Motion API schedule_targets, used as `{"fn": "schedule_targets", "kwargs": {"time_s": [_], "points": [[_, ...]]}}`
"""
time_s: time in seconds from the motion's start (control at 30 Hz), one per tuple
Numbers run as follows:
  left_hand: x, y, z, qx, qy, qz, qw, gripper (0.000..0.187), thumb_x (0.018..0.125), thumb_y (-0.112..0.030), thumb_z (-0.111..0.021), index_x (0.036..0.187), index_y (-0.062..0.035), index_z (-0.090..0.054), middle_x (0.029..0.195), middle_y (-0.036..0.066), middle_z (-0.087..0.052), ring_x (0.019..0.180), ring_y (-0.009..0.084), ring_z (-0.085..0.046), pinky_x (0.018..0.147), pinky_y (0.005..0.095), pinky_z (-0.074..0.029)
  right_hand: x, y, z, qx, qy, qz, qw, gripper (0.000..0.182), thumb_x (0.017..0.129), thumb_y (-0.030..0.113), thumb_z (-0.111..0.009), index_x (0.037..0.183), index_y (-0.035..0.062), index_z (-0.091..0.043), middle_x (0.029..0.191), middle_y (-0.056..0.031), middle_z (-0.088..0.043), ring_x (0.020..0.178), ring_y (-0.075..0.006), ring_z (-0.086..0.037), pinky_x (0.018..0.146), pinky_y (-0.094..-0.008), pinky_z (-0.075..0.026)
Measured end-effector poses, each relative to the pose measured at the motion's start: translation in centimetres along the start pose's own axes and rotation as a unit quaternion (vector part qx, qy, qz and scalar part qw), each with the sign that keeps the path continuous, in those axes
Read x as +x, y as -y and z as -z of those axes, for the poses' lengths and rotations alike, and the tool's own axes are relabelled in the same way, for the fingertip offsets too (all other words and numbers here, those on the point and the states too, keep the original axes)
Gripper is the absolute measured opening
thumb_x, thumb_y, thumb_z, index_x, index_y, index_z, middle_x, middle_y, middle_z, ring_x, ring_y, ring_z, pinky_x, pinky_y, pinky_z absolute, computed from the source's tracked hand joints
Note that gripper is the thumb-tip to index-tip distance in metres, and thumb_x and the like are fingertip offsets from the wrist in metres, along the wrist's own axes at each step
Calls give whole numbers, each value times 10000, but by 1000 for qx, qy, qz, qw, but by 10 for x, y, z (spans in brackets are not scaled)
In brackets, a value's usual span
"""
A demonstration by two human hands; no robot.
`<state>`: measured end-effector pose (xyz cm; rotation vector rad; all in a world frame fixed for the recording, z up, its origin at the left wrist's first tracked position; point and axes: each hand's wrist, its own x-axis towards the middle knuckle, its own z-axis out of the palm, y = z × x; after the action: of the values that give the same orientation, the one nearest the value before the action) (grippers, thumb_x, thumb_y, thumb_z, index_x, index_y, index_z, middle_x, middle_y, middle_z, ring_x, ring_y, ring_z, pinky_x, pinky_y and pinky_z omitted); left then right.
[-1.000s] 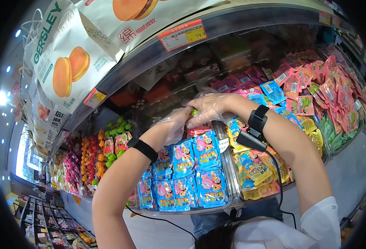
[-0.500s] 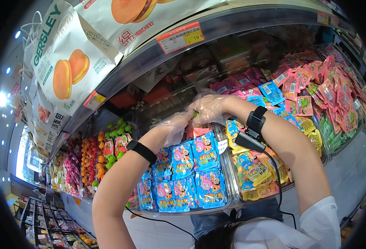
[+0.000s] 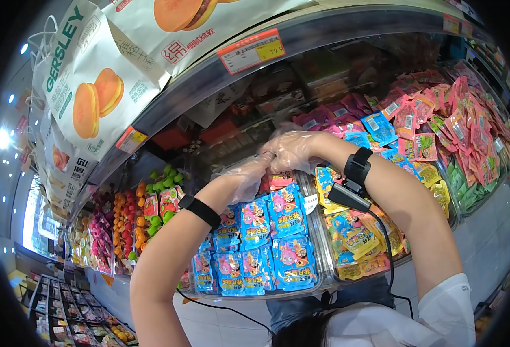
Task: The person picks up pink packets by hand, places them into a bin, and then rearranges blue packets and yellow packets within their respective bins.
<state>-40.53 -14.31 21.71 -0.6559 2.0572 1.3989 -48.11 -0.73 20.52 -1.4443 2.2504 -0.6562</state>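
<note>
My left hand [image 3: 248,174] and my right hand [image 3: 292,151], both in clear plastic gloves, meet over the back of a clear plastic bin [image 3: 318,254]. Their fingers are closed and pressed together, and what they pinch is hidden. Below them, blue candy packets [image 3: 292,263] with a pink cartoon figure stand in rows in the bin. Pink-red packets [image 3: 281,181] lie behind the blue ones, just under my fingers. A second bin of yellow packets [image 3: 353,237] sits below my right forearm.
Pink packets [image 3: 463,124] are heaped at the right, near loose blue packets [image 3: 379,128]. Colourful fruit-shaped sweets [image 3: 142,202] fill bins at the left. Above runs a shelf edge with a price tag [image 3: 252,51], bearing white bread bags [image 3: 102,87]. A black cable [image 3: 388,248] hangs from my right wrist.
My fingers have shifted slightly and draw closer together. A small green bit that showed between them is now covered. The packets and bins stay in place.
</note>
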Motion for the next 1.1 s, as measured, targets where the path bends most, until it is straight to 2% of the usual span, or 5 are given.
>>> {"fn": "schedule_targets", "kwargs": {"time_s": [0.47,0.53,0.83,0.97,1.1], "points": [[-1,4,8,59,3,6,998,400,974,-301,-348,1168,36,-440,1104,155,-566,912,216,-592,767,354,-470,1,-1,1,-1,43,-25,999,648,691,413,-653,1207,43,-528,1096,-217,-591,1003,-319,-582,847,-370,-453],[-17,-2,6,426,19,-84,901,289,920,-90,-393,1168,54,-427,1098,188,-563,914,268,-584,753,361,-462,-2,5,4,-23,43,-33,998,686,691,420,-656,1238,36,-500,1110,-222,-584,1014,-319,-578,863,-367,-447],[9,10,18,391,37,-90,915,561,604,127,-598,1137,-7,-487,1019,179,-598,983,300,-581,776,369,-462,3,-5,-4,-35,-19,-25,999,759,683,413,-661,1279,-2,-442,1212,-228,-523,1132,-324,-508,951,-365,-395],[34,27,29,359,28,-113,926,371,721,46,-585,1084,10,-519,983,128,-611,890,230,-596,744,325,-464,3,-3,-2,-15,-5,-41,999,768,700,394,-655,1307,-6,-408,1259,-225,-488,1163,-322,-485,976,-353,-379],[33,27,23,69,0,20,997,205,900,-145,-468,1005,-4,-574,913,50,-593,774,108,-545,686,264,-438,6,-7,-6,-22,-20,-56,998,632,727,350,-635,1259,46,-481,1227,-195,-524,1148,-321,-497,969,-373,-386]]}}
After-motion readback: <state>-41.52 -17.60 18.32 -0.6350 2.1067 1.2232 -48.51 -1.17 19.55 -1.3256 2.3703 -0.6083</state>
